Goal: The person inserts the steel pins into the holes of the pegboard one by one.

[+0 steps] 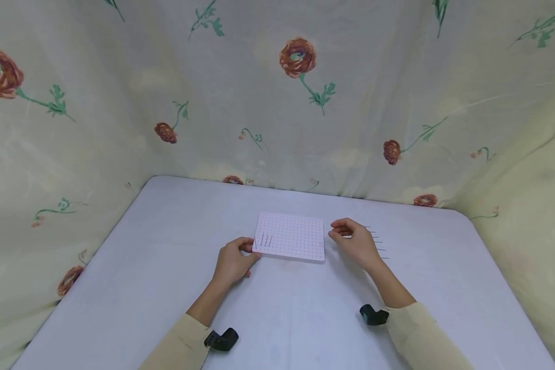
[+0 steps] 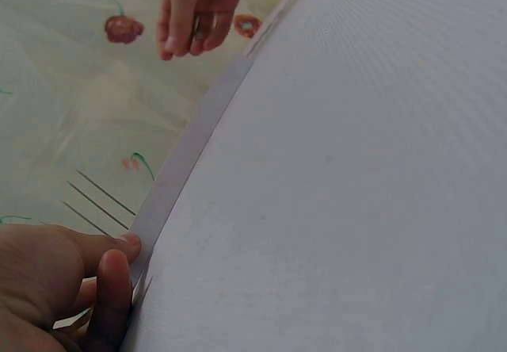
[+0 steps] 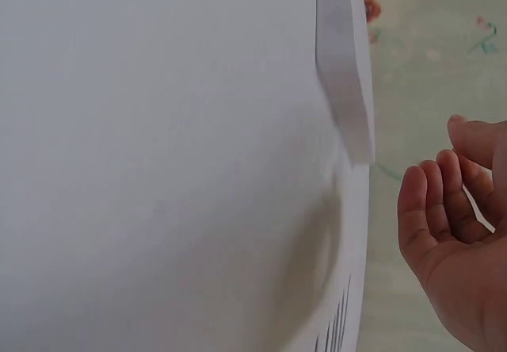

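A white board [image 1: 289, 236] with a grid of small holes lies on the table. Several thin dark pins [image 1: 266, 240] stand upright in a row near its left end; the left wrist view shows some of these pins [image 2: 99, 205] rising past the board's edge. My left hand [image 1: 233, 261] grips the board's front left corner, thumb along the near side. Just off the board's right edge, my right hand [image 1: 353, 241] hovers above the table with fingers bent loosely and nothing visible between them. The right wrist view has this hand [image 3: 455, 233] apart from the board's end [image 3: 344, 74].
Several more thin dark pins [image 1: 378, 250] lie spaced in a column on the white table [image 1: 277, 313], right of the right hand and partly behind it. A flowered cloth [image 1: 277, 128] hangs behind the table's far edge and along both sides.
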`<state>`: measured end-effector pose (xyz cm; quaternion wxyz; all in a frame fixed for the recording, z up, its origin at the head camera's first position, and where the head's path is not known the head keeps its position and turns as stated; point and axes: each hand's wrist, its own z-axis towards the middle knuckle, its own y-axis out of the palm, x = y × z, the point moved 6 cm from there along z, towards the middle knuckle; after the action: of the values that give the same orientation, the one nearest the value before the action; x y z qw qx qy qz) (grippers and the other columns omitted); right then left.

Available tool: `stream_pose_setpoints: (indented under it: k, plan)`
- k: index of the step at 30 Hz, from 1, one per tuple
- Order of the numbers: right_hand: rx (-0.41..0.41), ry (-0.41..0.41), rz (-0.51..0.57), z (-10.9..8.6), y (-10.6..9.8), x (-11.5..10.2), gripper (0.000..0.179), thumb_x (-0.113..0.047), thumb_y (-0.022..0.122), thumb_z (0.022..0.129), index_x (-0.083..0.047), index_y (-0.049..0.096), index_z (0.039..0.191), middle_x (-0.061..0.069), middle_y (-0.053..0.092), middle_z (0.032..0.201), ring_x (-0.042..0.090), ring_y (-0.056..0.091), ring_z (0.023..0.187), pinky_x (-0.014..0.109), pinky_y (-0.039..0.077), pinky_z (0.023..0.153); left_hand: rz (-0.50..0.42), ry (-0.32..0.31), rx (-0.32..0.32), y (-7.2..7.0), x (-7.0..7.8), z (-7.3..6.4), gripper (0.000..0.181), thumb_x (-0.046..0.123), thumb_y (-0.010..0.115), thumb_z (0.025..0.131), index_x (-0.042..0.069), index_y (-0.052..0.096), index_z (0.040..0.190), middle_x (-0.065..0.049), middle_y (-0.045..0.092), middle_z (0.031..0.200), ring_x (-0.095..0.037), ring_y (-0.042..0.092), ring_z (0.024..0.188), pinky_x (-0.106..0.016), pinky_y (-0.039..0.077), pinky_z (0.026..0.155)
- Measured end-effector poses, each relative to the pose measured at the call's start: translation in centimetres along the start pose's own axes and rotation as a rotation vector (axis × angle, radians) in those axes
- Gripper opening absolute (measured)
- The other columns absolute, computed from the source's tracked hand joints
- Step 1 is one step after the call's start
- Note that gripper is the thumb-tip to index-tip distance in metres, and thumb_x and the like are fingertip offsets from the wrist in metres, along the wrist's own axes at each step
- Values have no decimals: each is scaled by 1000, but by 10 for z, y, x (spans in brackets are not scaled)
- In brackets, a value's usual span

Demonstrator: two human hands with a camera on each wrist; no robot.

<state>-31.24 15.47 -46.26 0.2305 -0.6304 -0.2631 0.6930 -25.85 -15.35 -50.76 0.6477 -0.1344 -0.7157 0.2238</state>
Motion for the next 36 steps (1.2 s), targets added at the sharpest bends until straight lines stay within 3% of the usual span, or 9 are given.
stream_pose_setpoints:
  k: [16,31,36]
  plan:
    - [43,46,-94,-25,-54,55,29,-21,67,98,-3,68,120,14,71,109,27,66,103,16,48,75,-2,3,-1,0,1,-1,43,11,78,88,2,66,128,-10,68,98,-10,54,45,-21,51,45]
    - [39,152,-162,-40,-93,100,35,-23,67,98,0,64,124,18,69,113,22,64,98,14,48,69,-3,-1,-5,0,4,-4,43,10,78,87,0,66,127,-10,67,97,-10,53,44,-20,49,44]
    - [28,164,-192,-42,-102,107,38,-25,68,97,2,64,123,18,69,110,22,64,95,19,47,70,3,2,3,-2,6,-5,43,10,78,87,0,66,127,-10,67,98,-11,53,45,-20,49,44]
